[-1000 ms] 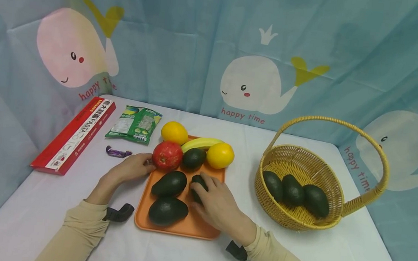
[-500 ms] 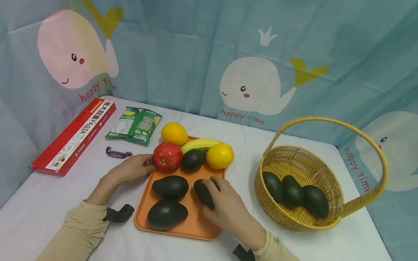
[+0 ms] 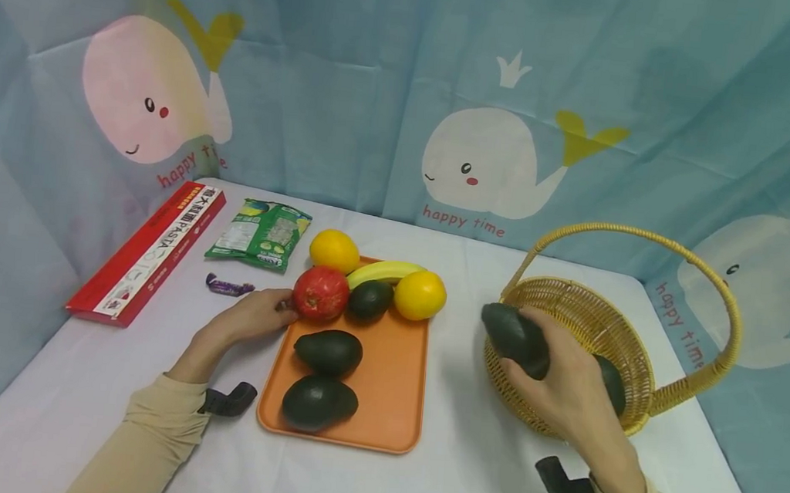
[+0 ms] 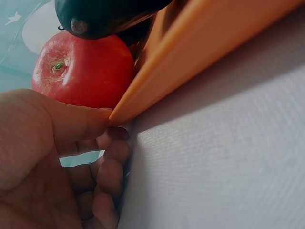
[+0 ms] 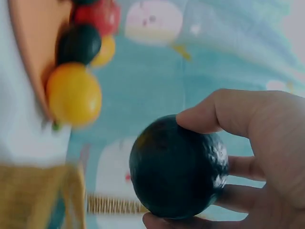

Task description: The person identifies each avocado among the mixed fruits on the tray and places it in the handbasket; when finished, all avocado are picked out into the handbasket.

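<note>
My right hand (image 3: 569, 380) grips a dark green avocado (image 3: 515, 338) above the near left side of the wicker basket (image 3: 496, 374). In the right wrist view the thumb and fingers curl round this avocado (image 5: 176, 167). Another avocado (image 3: 610, 383) shows inside the basket; my hand hides the rest of the inside. At the left rim of the orange tray (image 3: 391, 385), my left hand (image 3: 253, 317) pinches the edge between thumb and fingers, beside a red pomegranate (image 3: 322, 293). Two avocados lie on the near part of the tray, the front one (image 3: 318, 403) nearest its edge.
Farther back on the tray are another avocado (image 3: 370, 301), a banana (image 3: 386, 271) and a yellow-orange fruit (image 3: 420, 295). A similar fruit (image 3: 334, 251) sits at the back corner. To the left lie a red pasta box (image 3: 147, 254), green snack bag (image 3: 260, 234) and purple-wrapped candy (image 3: 228, 286).
My right hand has lifted an avocado off the tray and carried it right, over the basket. The left hand stays at the tray's edge.
</note>
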`<action>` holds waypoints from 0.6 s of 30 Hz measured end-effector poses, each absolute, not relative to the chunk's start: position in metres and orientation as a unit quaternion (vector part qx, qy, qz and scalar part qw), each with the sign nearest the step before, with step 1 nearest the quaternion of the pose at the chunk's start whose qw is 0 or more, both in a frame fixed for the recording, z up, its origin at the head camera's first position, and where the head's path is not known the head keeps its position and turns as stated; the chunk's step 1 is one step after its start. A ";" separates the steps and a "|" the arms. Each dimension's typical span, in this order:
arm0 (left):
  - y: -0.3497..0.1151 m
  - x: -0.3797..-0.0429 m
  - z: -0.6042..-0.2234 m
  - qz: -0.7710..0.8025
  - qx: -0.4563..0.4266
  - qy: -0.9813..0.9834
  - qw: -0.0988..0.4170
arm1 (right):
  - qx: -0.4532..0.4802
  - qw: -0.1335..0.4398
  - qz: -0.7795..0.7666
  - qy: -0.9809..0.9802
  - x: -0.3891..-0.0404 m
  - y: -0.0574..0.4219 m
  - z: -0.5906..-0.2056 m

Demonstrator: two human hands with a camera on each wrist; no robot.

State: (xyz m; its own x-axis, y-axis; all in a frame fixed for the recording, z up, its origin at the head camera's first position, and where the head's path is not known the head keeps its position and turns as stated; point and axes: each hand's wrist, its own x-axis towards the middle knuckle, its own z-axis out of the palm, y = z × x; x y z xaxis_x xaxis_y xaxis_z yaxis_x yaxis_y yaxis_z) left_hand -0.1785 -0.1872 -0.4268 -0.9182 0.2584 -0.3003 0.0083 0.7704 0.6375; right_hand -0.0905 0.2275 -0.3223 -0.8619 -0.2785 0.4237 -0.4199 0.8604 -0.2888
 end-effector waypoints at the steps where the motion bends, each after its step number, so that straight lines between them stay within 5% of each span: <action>1: -0.187 -0.179 -0.427 0.331 0.072 0.922 0.188 | 0.168 0.180 0.187 -0.951 -0.089 0.236 -0.320; 9: -0.186 -0.179 -0.426 0.330 0.077 0.923 0.185 | 0.082 0.091 0.138 -0.983 -0.077 0.285 -0.324; 18: -0.187 -0.178 -0.428 0.331 0.071 0.923 0.184 | 0.077 0.007 0.112 -0.991 -0.079 0.288 -0.337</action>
State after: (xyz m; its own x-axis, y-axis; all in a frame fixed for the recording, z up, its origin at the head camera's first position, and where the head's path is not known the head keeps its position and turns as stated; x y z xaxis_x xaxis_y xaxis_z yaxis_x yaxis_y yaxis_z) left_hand -0.1783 -0.1865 -0.4278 -0.9222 0.2535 -0.2921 0.0096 0.7701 0.6379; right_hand -0.0789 0.2881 -0.3370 -0.9881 -0.1505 0.0315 -0.1538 0.9630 -0.2215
